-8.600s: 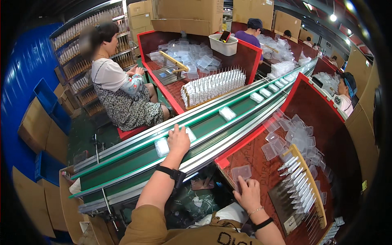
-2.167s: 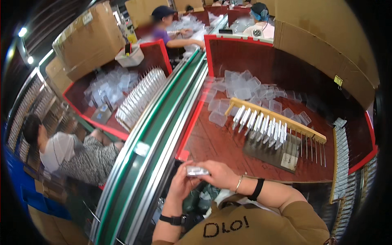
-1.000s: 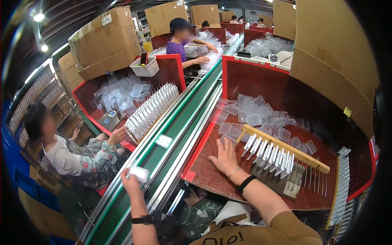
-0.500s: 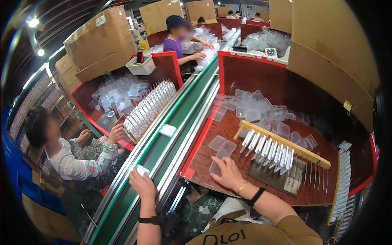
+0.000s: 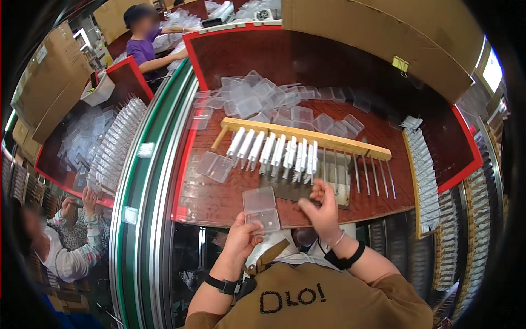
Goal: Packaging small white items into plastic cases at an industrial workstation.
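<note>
My left hand [image 5: 244, 234] grips the lower half of an open clear plastic box [image 5: 262, 198], its lid hinged up, at the table's front edge. To its right, my right hand [image 5: 323, 211] is raised with fingers bent and thumb apart; I see nothing between them. The fingertips are just below the last filled rod of a wooden rack [image 5: 307, 140]. White, flat, strip-like pieces [image 5: 278, 151] hang on the rack's left rods, while the rods on its right are bare. Another open clear box [image 5: 215, 166] lies left of the rack.
A heap of clear boxes [image 5: 255, 98] lies behind the rack on the red table [image 5: 200, 200]. Left runs a green conveyor belt [image 5: 127, 241] carrying small white packets [image 5: 130, 215]. Two co-workers sit beyond it. Another loaded rack [image 5: 419, 181] stands at the right edge.
My view has swung right. My left hand has released a small white packet onto the belt and now holds an open clear box. My right hand has left the table boxes for the rack.
</note>
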Demonstrator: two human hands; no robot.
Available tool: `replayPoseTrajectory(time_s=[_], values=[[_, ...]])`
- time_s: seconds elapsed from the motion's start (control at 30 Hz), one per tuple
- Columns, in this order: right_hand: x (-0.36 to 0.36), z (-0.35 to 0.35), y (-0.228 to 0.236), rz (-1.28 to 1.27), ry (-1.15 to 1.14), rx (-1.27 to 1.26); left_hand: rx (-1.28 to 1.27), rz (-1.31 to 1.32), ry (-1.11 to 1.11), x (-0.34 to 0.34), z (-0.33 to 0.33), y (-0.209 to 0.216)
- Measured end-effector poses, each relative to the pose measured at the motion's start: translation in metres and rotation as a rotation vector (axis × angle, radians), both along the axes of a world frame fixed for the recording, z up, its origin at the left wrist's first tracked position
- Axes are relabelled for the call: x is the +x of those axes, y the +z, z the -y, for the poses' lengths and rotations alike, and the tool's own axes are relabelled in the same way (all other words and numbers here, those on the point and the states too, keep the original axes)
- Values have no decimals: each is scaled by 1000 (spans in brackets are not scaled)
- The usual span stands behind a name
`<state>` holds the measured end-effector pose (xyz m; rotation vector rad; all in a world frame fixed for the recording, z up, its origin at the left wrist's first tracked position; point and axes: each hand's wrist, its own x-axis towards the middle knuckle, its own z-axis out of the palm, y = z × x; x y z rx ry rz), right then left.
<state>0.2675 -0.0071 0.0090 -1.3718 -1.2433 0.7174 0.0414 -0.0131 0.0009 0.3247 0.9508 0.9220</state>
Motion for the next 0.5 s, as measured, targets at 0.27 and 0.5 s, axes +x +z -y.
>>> replayPoseTrajectory(time_s=[0.27,0.5], values=[[28,-51,12,-418,245,-67,-35,97,-56,41,-15,4],[26,-42,14,-324,254,-46,-121,33,-155,51,-19,2]])
